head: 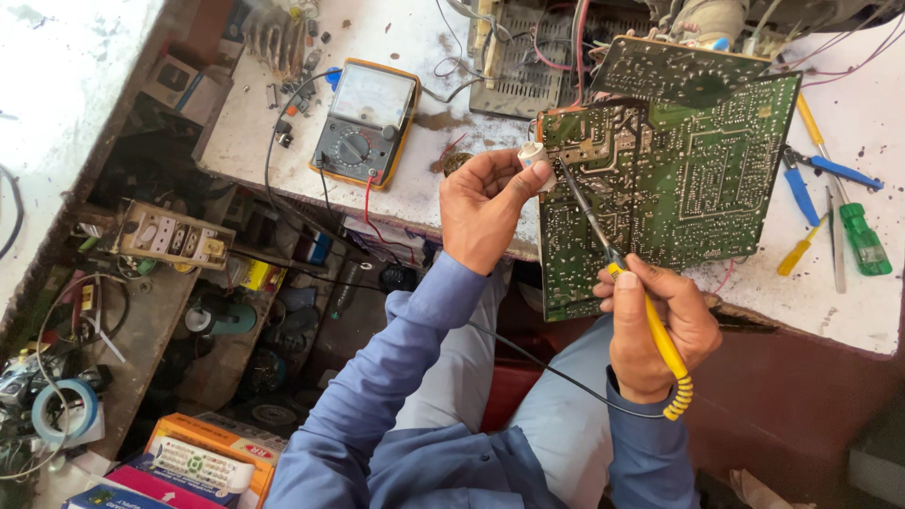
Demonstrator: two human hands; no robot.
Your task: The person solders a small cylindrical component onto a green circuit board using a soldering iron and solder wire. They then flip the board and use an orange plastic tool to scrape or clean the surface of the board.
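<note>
The left hand [483, 209] pinches one small white part [532, 154] between thumb and fingertips, its grip closed on it, just at the upper left corner of the green board [679, 179]. The right hand [658, 325] has its grip closed around the yellow handle of one soldering iron [622, 273]; the thin dark shaft slants up and left, and its tip lies against the board's left part, near the white part. A black cord [556, 372] runs from the coiled yellow end of the handle across the lap.

Two circuit boards show: the large green one, solder side up, resting on the white counter [848, 311] with its lower left corner hanging past the edge, and a darker one [674, 71] tilted behind it, overlapping its top edge. One yellow-cased multimeter [366, 123] lies on the counter to the left, well apart from the board, with a red lead and a black lead trailing from it.

To the right of the board lie hand tools: one green-handled screwdriver [863, 240], one small yellow-handled driver [801, 250] and one pair of blue-handled pliers [820, 174]. Lower left, off the counter, sit one roll of tape [64, 415] and one white remote [198, 465] on coloured boxes.
</note>
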